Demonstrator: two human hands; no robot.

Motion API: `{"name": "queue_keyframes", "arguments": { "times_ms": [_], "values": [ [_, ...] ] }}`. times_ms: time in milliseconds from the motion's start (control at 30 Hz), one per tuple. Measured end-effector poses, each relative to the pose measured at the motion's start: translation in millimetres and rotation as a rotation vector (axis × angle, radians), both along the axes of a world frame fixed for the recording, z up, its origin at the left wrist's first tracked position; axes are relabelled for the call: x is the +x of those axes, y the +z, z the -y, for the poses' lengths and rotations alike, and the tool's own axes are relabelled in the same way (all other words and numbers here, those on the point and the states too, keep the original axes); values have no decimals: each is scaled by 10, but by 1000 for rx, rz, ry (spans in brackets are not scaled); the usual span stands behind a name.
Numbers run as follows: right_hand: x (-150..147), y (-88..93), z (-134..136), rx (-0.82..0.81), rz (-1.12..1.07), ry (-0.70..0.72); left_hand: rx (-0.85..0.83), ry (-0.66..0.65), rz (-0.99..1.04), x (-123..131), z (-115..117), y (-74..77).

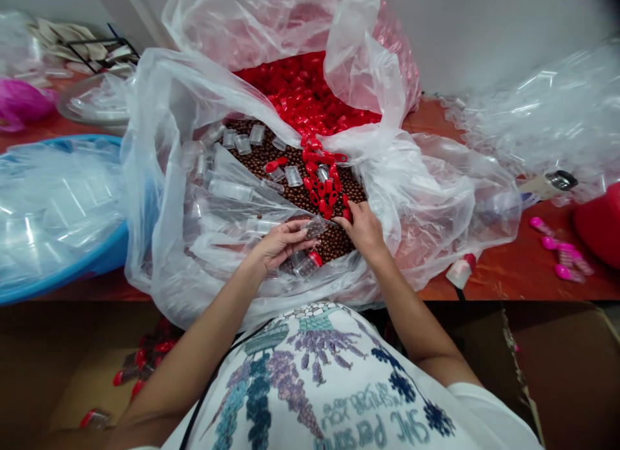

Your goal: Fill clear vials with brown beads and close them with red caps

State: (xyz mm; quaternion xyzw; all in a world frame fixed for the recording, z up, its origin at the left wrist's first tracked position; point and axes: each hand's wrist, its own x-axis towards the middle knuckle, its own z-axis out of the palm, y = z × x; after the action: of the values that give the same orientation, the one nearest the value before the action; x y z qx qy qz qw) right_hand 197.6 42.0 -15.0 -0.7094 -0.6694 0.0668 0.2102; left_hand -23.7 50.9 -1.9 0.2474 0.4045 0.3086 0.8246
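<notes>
One short, clear plastic container [316, 226] sits in the left hand [281, 245].

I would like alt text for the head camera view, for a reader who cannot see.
Over small brown balls in a plastic sheet, a person's left hand holds a clear container, and the right hand is at a red piece. More red pieces fill a bag behind; a blue basin of clear plastic items stands at the picture's left.
</notes>
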Motion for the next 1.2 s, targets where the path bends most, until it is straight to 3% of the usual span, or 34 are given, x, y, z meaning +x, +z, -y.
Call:
{"name": "queue_keyframes", "arguments": {
  "times_ms": [167, 267, 367, 467, 700, 833, 1033, 1200],
  "values": [
    [-4, -5, 8, 12, -139, 21, 15, 46, 0, 13, 102, 78],
    [-34, 19, 86, 32, -550, 52, 31, 59, -3, 25, 140, 93],
    [-109, 102, 189, -89, -994, 90, 49, 56, 2, 50, 166, 72],
    [-176, 193, 262, -168, -1221, 48, 54, 34, 23, 78, 188, 42],
    [-231, 242, 281, -193, -1279, 32, -9, 15, 128, 128, 253, 29],
    [-240, 265, 301, -109, -1229, 118, -3, 18, 83, 144, 281, 35],
    [-232, 295, 355, -119, -1190, 226, -19, 6, 91, 143, 292, 68],
    [-223, 269, 375, -66, -1136, 127, 1, 14, 114, 144, 327, 81]
  ]
}}
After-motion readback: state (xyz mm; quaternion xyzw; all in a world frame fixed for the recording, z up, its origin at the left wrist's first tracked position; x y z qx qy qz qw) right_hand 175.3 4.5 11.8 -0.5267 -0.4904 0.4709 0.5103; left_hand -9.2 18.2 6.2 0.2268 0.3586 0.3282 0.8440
